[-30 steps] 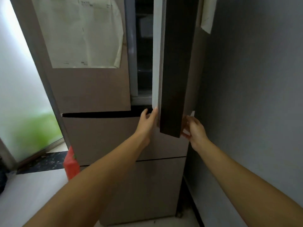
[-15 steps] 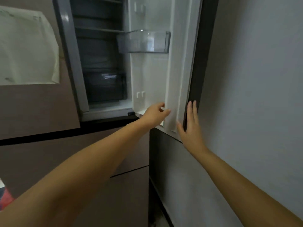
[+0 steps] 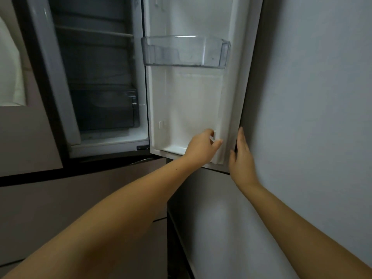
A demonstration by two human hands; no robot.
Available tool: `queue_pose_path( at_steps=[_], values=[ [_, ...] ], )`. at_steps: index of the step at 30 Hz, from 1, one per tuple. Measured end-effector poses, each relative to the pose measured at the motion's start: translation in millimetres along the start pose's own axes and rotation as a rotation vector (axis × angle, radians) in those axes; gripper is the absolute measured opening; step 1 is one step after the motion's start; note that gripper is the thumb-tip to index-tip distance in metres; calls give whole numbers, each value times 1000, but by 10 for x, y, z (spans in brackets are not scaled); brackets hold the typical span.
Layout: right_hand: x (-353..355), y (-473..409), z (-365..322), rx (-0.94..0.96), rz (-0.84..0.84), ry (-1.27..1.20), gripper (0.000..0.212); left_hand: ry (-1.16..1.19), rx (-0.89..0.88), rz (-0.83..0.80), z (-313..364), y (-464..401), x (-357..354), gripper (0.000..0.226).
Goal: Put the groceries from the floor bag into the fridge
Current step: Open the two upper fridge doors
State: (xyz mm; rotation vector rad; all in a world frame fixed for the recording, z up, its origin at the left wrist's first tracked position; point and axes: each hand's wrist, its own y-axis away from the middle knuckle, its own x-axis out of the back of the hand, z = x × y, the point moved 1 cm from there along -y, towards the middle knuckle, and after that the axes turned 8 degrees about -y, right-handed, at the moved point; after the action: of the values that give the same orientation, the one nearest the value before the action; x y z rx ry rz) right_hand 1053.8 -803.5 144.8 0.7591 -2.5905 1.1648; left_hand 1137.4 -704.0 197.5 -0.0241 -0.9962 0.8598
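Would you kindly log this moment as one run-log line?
fridge door: open | left hand: grips door's inner edge | right hand: flat on outer edge | groceries: unseen

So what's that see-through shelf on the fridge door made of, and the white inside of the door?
The door shelf looks like clear hard plastic: you can see the door through it, and its rim catches light. The door lining looks like smooth white moulded plastic with a soft sheen and rounded ridges. I can't tell for sure from a picture.
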Motion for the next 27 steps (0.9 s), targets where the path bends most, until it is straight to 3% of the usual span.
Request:
queue_pose_path(
  at_steps=[6, 9, 12, 15, 17, 22, 24, 27],
  values=[
    [28, -69, 86, 7, 1, -14, 65, 37, 21, 15, 14, -63, -98, 43],
    [11, -7, -67, 34, 73, -70, 62, 194, 21, -8, -84, 37, -108, 39],
    [-119, 81, -499, 295, 163, -118, 59, 423, 122, 43, -429, 234, 2, 27],
    [-481, 105, -930, 611, 48, -130, 41, 508, 343, 140, -1047, 389, 332, 27],
    [-861, 89, -1142, 673, -48, -159, 34, 596, 542, 203, -1566, 491, 606, 27],
    [-2046, 63, -1617, 541, -315, -274, 28, 1050, 923, 446, -2806, 942, 1331, 31],
    [-2569, -31, -1879, 461, -435, -292, 30, 1258, 941, 586, -3229, 1040, 1656, 44],
    [-3245, -173, -2353, 235, -599, -356, 59, 1430, 889, 747, -3591, 1102, 2065, 42]
  ],
)
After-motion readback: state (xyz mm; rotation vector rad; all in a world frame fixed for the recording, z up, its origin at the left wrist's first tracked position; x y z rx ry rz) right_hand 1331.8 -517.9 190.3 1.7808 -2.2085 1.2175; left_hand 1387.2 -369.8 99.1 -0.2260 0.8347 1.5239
